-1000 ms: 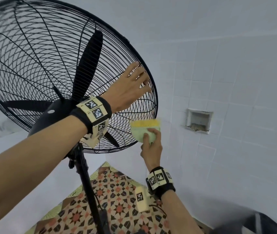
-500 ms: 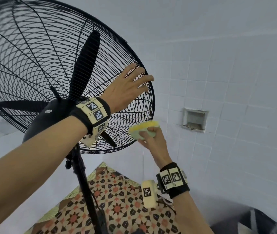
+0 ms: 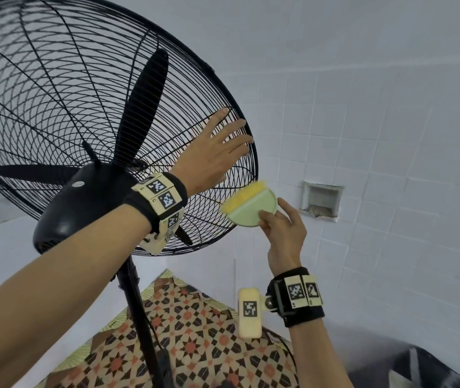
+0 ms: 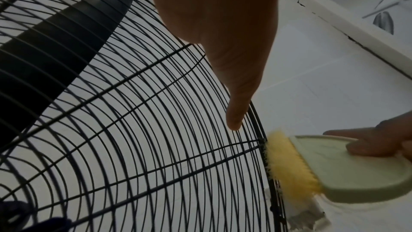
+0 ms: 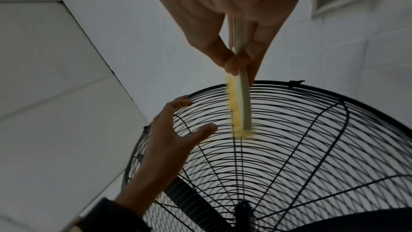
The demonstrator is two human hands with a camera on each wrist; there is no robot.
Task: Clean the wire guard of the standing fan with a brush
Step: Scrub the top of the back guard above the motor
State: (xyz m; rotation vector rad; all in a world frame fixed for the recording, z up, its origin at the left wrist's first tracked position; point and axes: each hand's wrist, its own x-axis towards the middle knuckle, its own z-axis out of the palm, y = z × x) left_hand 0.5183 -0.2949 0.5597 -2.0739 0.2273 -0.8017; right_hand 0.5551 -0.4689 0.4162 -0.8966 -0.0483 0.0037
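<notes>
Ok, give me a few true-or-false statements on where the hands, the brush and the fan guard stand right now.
1. The right hand holds the brush. True.
2. The left hand grips a fan blade. False: its straight fingers rest on the outside of the wire guard.
3. The brush's yellow bristles meet the guard's outer rim. True.
4. The brush body is red. False: it is pale green.
5. The fan lies flat on the floor. False: it stands upright on its pole.
</notes>
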